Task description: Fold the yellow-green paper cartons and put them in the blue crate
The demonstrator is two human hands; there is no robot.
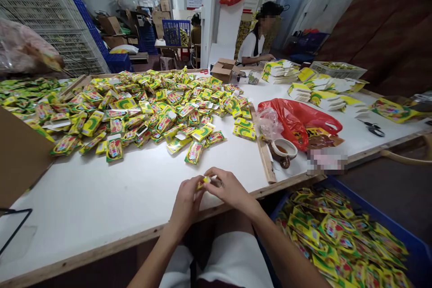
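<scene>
Close to the table's front edge, my left hand [186, 201] grips a small yellow box [201, 183], its fingers curled round it. My right hand [227, 185] meets it from the other side, fingers bent at the box's white end flap. Most of the box is hidden by my fingers. Beyond my hands, a large heap of yellow-and-green small boxes [151, 108] spreads over the white table [111, 202]. A few of them lie nearest me, and some show open white flaps.
Right of the heap are a wooden strip [265, 157], a red plastic bag [290, 117], a brown cup [285, 149] and black scissors [374, 129]. A blue crate [416, 243] of yellow packets stands low at right. A cardboard box [20, 157] stands left. A person [251, 45] sits across the table.
</scene>
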